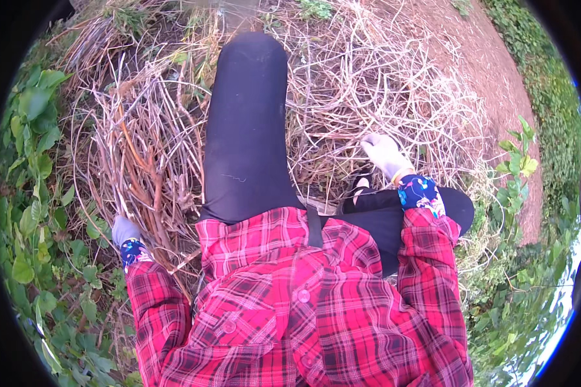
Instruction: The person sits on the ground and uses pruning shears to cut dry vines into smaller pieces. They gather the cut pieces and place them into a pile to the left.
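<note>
My left hand (pixel 125 230), in a pale glove, is at the lower left against a pile of cut woody branches (pixel 145 164). Its fingers are mostly hidden, so its grip is unclear. On the other side, my right hand (pixel 385 152) wears a light glove and has curled fingers. It reaches down to a tangle of thin, dry vine stems (pixel 358 96). A stem runs close to its fingertips, but whether they hold it cannot be made out. Between the two heaps stands my raised knee (pixel 247 121) in dark trousers.
Leafy green plants (pixel 34 208) border the left side. At right are a leafy shoot (pixel 515 164), a strip of bare brown soil (pixel 503 96) and a green hedge (pixel 537 63). My bent right leg (pixel 457 208) and dark shoe (pixel 360 186) lie below the vine tangle.
</note>
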The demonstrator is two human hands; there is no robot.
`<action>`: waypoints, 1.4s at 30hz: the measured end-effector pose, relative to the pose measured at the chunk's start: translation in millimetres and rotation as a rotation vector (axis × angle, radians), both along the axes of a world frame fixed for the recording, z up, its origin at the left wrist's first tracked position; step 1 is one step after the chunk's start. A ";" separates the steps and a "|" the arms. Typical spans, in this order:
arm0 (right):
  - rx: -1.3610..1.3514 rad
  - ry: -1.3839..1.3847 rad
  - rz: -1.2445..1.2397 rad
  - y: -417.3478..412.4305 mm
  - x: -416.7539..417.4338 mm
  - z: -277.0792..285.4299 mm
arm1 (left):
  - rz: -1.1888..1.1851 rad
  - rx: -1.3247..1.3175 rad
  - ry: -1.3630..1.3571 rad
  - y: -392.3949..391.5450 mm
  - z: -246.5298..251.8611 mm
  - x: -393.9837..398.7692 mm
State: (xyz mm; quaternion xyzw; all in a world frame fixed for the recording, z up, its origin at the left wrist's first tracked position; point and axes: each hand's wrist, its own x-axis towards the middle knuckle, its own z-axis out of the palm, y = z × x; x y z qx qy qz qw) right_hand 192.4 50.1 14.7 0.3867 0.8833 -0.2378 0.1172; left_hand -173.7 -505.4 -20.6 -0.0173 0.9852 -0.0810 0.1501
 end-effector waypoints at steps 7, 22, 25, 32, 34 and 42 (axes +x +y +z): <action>-0.118 0.363 -0.254 42.5 21.7 -44.3 | -0.117 0.032 -0.114 -31.7 1.0 -12.4; -0.141 0.448 -0.797 101.7 27.9 -67.8 | -0.573 1.140 0.217 323.6 224.2 15.0; -0.148 0.446 -0.875 109.9 20.2 -65.6 | -0.718 1.303 -0.189 434.7 209.5 84.0; -0.326 0.575 -0.897 135.4 1.3 -102.4 | -1.691 0.572 -0.240 496.8 153.9 139.1; -0.468 0.637 -0.969 135.0 -7.7 -100.2 | -1.672 0.479 -0.226 501.8 151.9 139.0; -0.906 0.793 -0.755 83.9 -65.6 -35.9 | -1.539 0.562 -0.218 502.8 142.8 133.9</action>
